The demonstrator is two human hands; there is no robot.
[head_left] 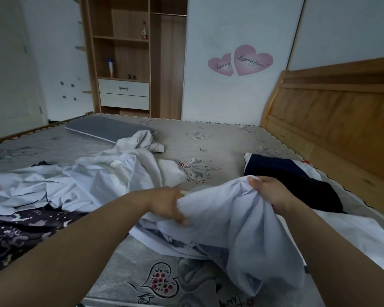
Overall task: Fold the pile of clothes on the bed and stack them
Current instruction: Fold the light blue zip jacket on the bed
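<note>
A pale white garment (226,220) is bunched in front of me, lifted off the grey patterned mattress (220,138). My left hand (166,203) grips its left side, fingers curled into the cloth. My right hand (272,191) grips the upper right edge of the same garment. A loose pile of white clothes (82,180) lies spread to the left. Below that pile sits a dark patterned garment (20,231). A folded dark navy piece (290,180) rests on the right, on white fabric (353,227).
A grey pillow (106,127) lies at the far left of the bed. The wooden headboard (333,111) runs along the right side. An open wooden wardrobe (131,58) with shelves and drawers stands beyond the bed.
</note>
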